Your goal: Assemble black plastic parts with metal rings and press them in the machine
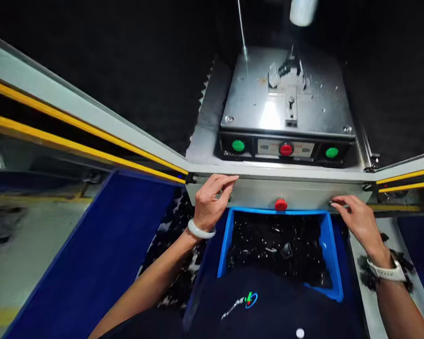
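Observation:
My left hand (212, 200) is at the front panel (257, 188) of a machine. Its fingers reach to the panel's upper edge, with the thumb a little apart from them, and no object shows in it. My right hand (356, 219) is at the panel's other end, fingers stretched forward and tips touching a small dark button (331, 202). Between the hands is a red button (280, 204). Below it, a blue bin (334, 263) contains many shiny black parts (275, 245). Behind the panel, a metal plate (247, 103) carries a fixture (290, 89) with a dark piece (290, 66) on it.
A control strip bears two green buttons (238, 145) and a red one (286, 149). Yellow-striped frame bars (92, 136) flank the machine opening. Black parts (178, 245) lie left of the bin, and more dark pieces (367, 273) lie by my right wrist. A white cylinder (303, 12) hangs overhead.

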Demonstrator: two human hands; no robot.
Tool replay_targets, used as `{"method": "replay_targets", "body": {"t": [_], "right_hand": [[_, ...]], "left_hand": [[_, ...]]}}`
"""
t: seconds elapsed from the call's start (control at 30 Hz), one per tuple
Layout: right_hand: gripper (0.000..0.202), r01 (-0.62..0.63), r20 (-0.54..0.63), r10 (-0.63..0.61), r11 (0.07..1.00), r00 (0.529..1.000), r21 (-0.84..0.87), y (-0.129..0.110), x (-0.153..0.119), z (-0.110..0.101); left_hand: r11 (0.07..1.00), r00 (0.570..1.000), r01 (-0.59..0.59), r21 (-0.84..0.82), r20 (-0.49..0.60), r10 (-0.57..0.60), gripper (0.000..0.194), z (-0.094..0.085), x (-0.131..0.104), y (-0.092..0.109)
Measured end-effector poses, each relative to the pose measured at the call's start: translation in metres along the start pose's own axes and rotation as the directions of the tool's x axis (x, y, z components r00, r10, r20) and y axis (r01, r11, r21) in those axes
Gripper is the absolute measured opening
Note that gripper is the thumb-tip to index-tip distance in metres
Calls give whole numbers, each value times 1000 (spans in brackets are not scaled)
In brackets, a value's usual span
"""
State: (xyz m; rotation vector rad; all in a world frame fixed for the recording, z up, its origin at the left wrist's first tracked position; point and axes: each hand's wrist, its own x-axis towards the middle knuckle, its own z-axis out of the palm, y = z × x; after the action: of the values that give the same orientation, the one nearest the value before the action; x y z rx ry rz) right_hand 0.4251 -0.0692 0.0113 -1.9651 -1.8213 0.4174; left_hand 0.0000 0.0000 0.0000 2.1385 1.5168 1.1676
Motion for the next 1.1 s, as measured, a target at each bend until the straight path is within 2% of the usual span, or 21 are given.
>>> {"method": "replay_targets", "body": {"t": [0.1,0.17,0.23,0.3,0.4,0.5,0.53,0.57,0.6,0.63,0.67,0.73,0.8,0.87,0.9,0.93,1.03,1.1], "right_hand": [[43,-16,105,14,1000,994,22,1,1,-9],[37,-31,154,27,999,988,24,1,3,-12],[32,-48,155,44,999,987,18,0,6,-10],[27,-60,96,59,998,994,13,-2,7,-6],[24,-54,11,54,999,998,4,-5,3,1],[27,-14,-74,8,996,997,-89,-16,-14,11],[29,4,-95,-16,993,995,-118,-22,-23,17],[28,29,-84,-40,991,996,-130,-30,-33,25],[27,62,-30,-66,991,997,-120,-38,-44,34],[25,92,63,-86,991,994,-94,-47,-54,45],[24,110,175,-96,992,980,-67,-55,-63,57],[21,116,379,-92,992,921,-40,-69,-77,82],[19,100,464,-69,994,883,-42,-75,-84,100],[17,93,478,-66,995,876,-33,-76,-84,108],[17,89,476,-66,996,877,-26,-74,-83,107],[18,83,472,-67,996,879,-12,-72,-82,103],[22,64,397,-102,992,912,108,-64,-77,82],[23,80,294,-141,975,945,209,-64,-74,64]], "left_hand": [[999,979,15,48,202,-24,33,-10,-15,-31],[999,951,12,52,307,-28,40,-17,-19,-44],[998,931,13,63,364,-36,39,-20,-17,-49],[990,935,12,140,348,-61,35,-20,-16,-47],[965,969,42,260,225,-103,33,-15,-23,-35],[956,990,128,263,20,-138,33,-7,-46,-5],[959,988,147,243,1,-152,29,-5,-56,10],[963,985,154,221,39,-167,24,-2,-68,25],[968,975,148,201,134,-177,21,1,-80,42],[974,948,132,185,264,-179,22,5,-92,57],[978,902,111,175,396,-173,24,9,-104,72],[980,792,58,192,589,-162,26,18,-126,93],[973,718,1,230,677,-161,25,27,-143,103],[977,682,-21,212,718,-141,16,32,-153,105],[986,679,-8,169,724,-119,11,33,-155,105],[994,698,25,104,710,-92,8,33,-155,104],[969,826,189,-159,560,-69,15,27,-145,101],[907,885,261,-330,458,-88,20,23,-133,100]]}}
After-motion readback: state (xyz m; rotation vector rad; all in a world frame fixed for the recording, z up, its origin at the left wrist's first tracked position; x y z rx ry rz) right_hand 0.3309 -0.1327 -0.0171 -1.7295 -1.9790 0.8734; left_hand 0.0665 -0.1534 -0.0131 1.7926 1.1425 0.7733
